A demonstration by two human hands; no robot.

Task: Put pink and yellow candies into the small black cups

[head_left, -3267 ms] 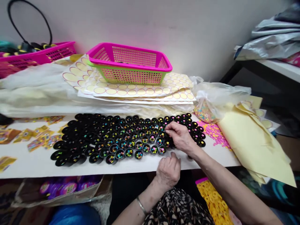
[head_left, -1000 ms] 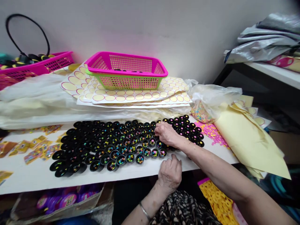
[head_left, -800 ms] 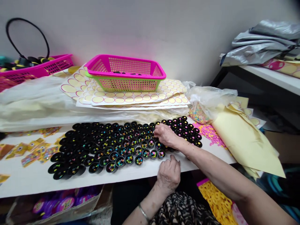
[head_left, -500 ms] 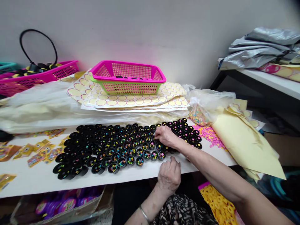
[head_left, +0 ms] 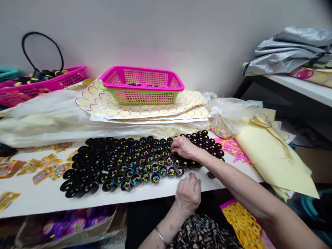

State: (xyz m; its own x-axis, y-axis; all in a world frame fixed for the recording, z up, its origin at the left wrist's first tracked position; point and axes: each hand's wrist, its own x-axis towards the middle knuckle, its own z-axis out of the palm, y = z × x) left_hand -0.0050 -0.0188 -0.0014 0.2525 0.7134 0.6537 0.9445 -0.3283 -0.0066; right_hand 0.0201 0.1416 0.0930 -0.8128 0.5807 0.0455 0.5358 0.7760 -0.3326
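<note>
At frame centre, black cups (head_left: 141,159) are partly hidden by the right hand (head_left: 184,147); what its bunched fingertips hold cannot be discerned. Below, the left hand (head_left: 188,194) is seen loosely curled, palm obscured.

readable text: none | purple tubs (head_left: 78,224): lettering blurred | orange packets (head_left: 43,175): print too small

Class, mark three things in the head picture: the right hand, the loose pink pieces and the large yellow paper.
Right hand (head_left: 184,147): head view, on the back of the hand.
Pink pieces (head_left: 235,149): head view, mid-pile.
Yellow paper (head_left: 277,159): head view, middle of its broad face.
</note>
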